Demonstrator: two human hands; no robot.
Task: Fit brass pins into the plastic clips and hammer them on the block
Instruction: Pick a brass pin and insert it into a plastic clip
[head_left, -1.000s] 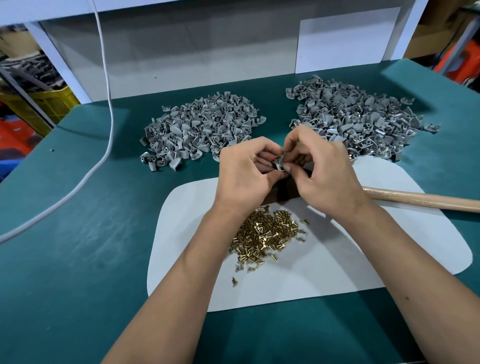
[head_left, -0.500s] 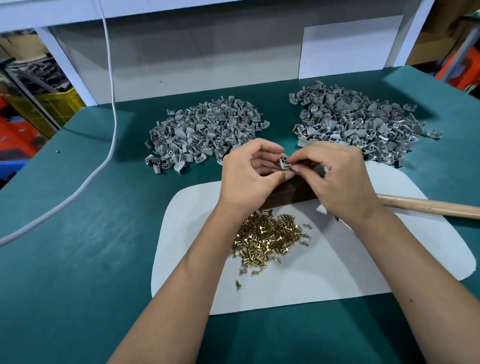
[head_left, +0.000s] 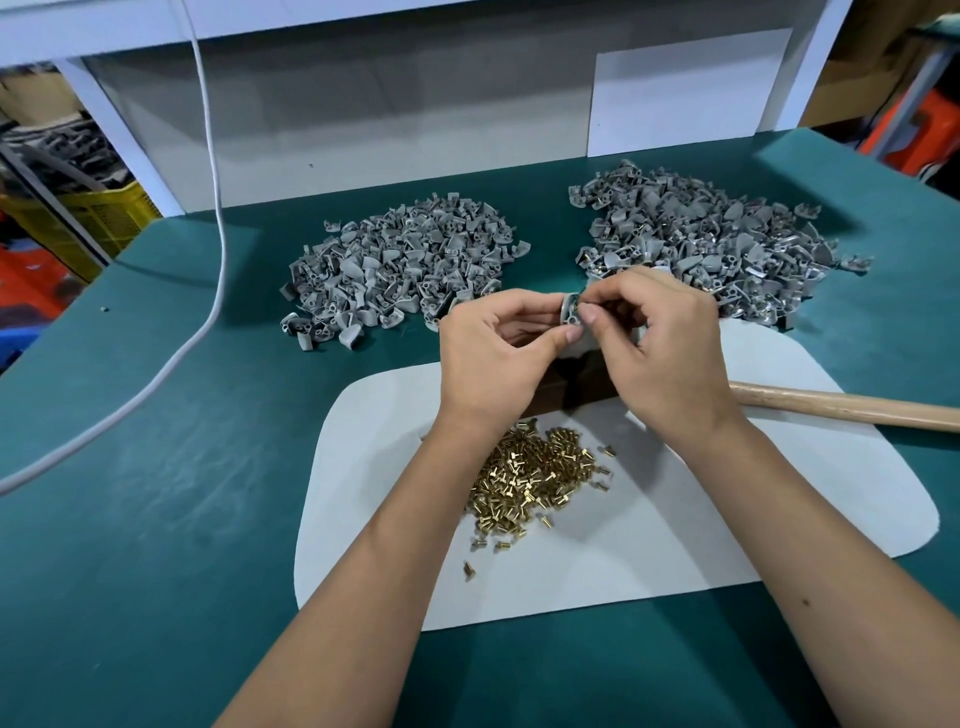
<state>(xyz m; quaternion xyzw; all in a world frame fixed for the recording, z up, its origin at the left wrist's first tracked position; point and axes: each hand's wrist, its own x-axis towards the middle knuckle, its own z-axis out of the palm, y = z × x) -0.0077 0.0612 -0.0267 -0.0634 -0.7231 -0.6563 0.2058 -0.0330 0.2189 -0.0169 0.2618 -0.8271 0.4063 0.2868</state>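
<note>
At the centre of the frame, the left hand (head_left: 498, 358) holds one grey clip (head_left: 570, 313) while the right hand (head_left: 660, 343) pinches at it, probably with a pin. The brass pins (head_left: 530, 478) lie below on the white mat (head_left: 675, 519).

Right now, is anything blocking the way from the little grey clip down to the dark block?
Only the person's own hands. The grey clip is pinched between the left hand and right hand, above the dark block. The hands cover part of the block; nothing else visible lies on it.
</note>
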